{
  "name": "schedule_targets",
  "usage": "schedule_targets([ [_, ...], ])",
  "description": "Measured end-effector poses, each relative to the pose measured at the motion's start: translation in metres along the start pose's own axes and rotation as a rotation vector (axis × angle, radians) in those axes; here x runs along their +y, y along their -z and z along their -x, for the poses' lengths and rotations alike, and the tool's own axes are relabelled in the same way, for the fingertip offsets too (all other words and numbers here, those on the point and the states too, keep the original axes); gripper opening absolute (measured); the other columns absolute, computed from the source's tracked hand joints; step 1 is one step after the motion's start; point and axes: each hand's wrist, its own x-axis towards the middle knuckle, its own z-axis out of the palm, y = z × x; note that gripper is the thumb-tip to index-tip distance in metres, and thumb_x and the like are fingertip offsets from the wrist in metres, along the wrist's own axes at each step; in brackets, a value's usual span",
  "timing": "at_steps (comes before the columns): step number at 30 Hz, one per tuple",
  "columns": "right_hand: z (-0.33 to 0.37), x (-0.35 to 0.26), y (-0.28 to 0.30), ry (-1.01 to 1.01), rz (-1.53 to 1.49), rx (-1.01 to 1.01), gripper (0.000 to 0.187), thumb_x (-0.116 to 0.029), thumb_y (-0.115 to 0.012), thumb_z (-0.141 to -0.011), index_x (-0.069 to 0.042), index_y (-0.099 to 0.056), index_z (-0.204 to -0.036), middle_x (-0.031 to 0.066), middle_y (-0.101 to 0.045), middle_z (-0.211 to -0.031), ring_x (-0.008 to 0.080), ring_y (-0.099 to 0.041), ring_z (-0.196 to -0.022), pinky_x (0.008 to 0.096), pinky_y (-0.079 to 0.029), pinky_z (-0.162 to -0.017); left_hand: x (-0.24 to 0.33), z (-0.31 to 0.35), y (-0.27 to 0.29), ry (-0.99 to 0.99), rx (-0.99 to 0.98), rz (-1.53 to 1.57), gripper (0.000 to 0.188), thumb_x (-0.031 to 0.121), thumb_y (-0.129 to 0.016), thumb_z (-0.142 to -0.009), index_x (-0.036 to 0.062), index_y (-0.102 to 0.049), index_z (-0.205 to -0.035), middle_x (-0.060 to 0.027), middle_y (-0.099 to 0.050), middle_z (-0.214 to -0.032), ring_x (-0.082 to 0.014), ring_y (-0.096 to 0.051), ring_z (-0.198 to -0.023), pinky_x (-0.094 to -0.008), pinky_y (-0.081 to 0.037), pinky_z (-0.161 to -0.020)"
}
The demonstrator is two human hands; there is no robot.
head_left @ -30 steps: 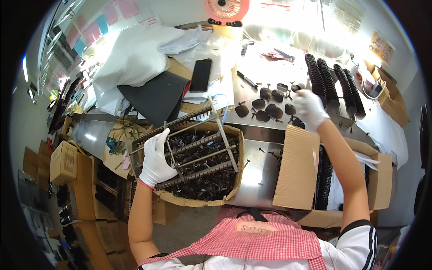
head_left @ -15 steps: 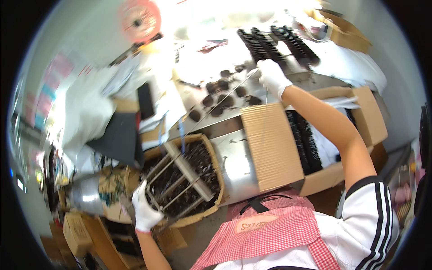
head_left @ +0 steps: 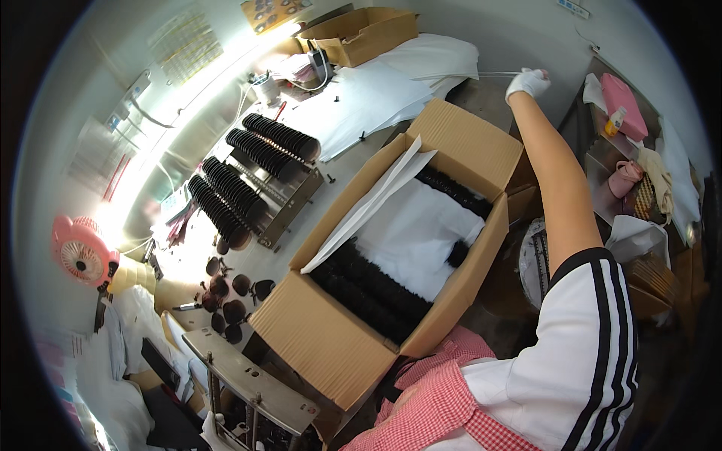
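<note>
White-gloved right hand curls around thin pale strands stretching leftward; far below-left of it, the metal rack, its visible long side slanting down rightward, meets the nearer left hand, grip hidden.

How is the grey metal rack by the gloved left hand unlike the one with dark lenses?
The loaded grey metal rack holds four rows of dark lenses; the bare grey metal rack shows none. The loaded rack sits on the steel table; the bare rack is by the left hand. Both look metallic.
</note>
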Motion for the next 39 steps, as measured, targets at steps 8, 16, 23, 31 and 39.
schedule_targets([
  [8, -0.013, 0.102, 0.046, -0.648, 0.544, -0.751, 0.069, -0.049, -0.059, -0.097, -0.006, -0.039, -0.147, 0.0219, -0.065, -0.120, 0.0368, -0.062, -0.108, 0.0540, -0.051, -0.090, 0.091, -0.111, -0.079, -0.153, -0.069, 0.075, 0.101, 0.029, -0.088, -0.055, -0.0033, -0.043, -0.140, -0.0164, -0.053, -0.124, -0.0294, -0.051, -0.119, -0.0392, -0.038, -0.105],
  [16, 0.107, -0.050, 0.036, 0.941, 0.580, -1.958, 0.043, -0.014, -0.071, -0.083, -0.003, -0.063, -0.124, 0.0132, -0.061, -0.129, 0.0315, -0.055, -0.121, 0.0389, -0.044, -0.103, 0.159, -0.189, -0.136, -0.318, -0.171, 0.034, 0.112, 0.027, -0.092, -0.050, -0.0011, -0.040, -0.145, -0.0164, -0.052, -0.132, -0.0316, -0.050, -0.119, -0.0435, -0.037, -0.105],
  [23, 0.239, -0.215, 0.024, 1.121, -0.685, -2.271, 0.088, -0.049, -0.085, -0.060, -0.013, -0.051, -0.134, 0.0158, -0.058, -0.121, 0.0356, -0.056, -0.108, 0.0455, -0.044, -0.090, 0.192, -0.264, -0.144, -0.466, -0.441, 0.618, 0.117, 0.016, -0.084, -0.059, 0.0042, -0.020, -0.156, -0.0146, -0.037, -0.150, -0.0277, -0.041, -0.137, -0.0392, -0.029, -0.117],
  [31, 0.304, -0.329, -0.051, 1.227, -0.460, -1.807, 0.031, -0.011, -0.077, -0.071, -0.003, -0.064, -0.098, 0.0161, -0.063, -0.083, 0.0317, -0.063, -0.074, 0.0363, -0.052, -0.072, 0.197, -0.279, -0.101, -0.495, 0.505, 0.356, 0.075, 0.010, -0.071, -0.081, -0.0001, -0.034, -0.146, -0.0167, -0.048, -0.136, -0.0288, -0.047, -0.129, -0.0410, -0.037, -0.110],
  [39, 0.418, -0.441, -0.107, 1.406, -0.517, -1.070, 0.026, -0.021, -0.073, -0.078, -0.006, -0.068, -0.098, 0.0167, -0.070, -0.088, 0.0323, -0.069, -0.084, 0.0400, -0.054, -0.076, 0.120, -0.189, -0.176, -0.322, 0.163, 0.535, 0.032, 0.004, -0.066, -0.087, 0.0043, -0.059, -0.118, -0.0085, -0.065, -0.108, -0.0179, -0.065, -0.100, -0.0318, -0.053, -0.088],
])
